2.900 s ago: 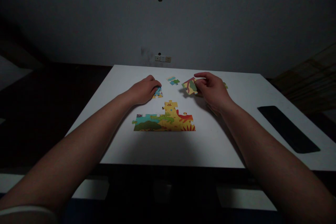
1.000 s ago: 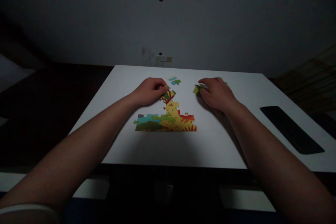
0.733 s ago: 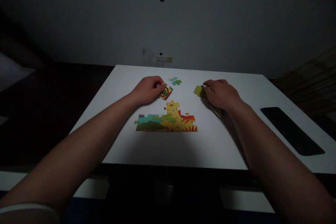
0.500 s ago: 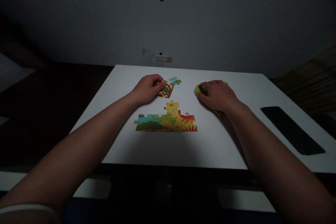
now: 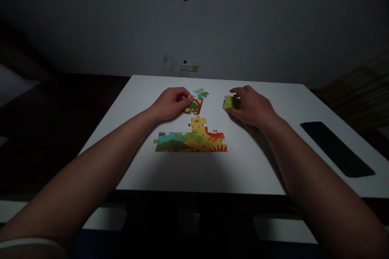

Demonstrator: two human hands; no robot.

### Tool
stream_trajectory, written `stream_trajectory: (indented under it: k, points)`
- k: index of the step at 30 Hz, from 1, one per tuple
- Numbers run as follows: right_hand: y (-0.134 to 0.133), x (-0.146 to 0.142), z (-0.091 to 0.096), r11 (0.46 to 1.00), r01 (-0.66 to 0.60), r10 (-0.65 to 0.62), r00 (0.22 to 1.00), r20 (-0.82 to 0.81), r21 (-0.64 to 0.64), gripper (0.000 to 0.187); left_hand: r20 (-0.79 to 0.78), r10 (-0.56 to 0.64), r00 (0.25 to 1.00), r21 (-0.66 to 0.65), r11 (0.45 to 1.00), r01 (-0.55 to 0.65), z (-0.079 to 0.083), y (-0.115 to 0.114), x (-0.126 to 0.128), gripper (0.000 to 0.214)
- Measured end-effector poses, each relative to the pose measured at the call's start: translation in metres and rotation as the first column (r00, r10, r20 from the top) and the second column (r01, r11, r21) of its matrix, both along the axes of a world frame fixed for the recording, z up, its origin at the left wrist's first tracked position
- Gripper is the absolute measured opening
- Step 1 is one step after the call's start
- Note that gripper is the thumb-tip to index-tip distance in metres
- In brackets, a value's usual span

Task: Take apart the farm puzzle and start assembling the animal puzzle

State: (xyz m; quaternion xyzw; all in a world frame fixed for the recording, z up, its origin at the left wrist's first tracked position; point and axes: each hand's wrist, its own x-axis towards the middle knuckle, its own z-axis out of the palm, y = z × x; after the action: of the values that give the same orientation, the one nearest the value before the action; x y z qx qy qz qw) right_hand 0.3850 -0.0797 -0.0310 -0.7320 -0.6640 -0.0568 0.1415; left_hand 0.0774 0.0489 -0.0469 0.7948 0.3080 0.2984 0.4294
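A partly joined colourful jigsaw [image 5: 191,140] lies flat on the white table [image 5: 197,170]. My left hand [image 5: 170,102] pinches a red, green and yellow puzzle piece [image 5: 194,106] just beyond the jigsaw's top edge. Right behind that piece lies a small blue and green piece [image 5: 201,93]. My right hand [image 5: 251,106] grips a yellow-green puzzle piece [image 5: 230,102], lifted a little off the table to the right of the jigsaw. More pieces sit half hidden under and behind my right hand.
A flat black slab [image 5: 336,148] lies on the table's right side. A wall socket [image 5: 189,67] sits low on the grey wall behind the table. The room around the table is dark.
My left hand has taken the red and green piece and slid it from the jigsaw's top back toward the blue piece. My right hand has picked up the yellow-green piece and raised it slightly.
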Motion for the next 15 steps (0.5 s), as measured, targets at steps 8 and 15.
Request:
stream_trajectory:
  k: [8, 15]
  points:
    - [0.001, -0.005, 0.003, 0.997, 0.058, -0.051, 0.988, -0.146, 0.047, 0.036, -0.006, 0.009, 1.0, 0.021, 1.0, -0.009, 0.0, 0.001, 0.0, 0.02]
    - [0.013, -0.009, -0.006, 0.998, -0.031, 0.056, 0.762, -0.645, 0.05, 0.03, -0.019, 0.021, 1.0, 0.011, 1.0, -0.021, 0.001, 0.001, -0.001, 0.019]
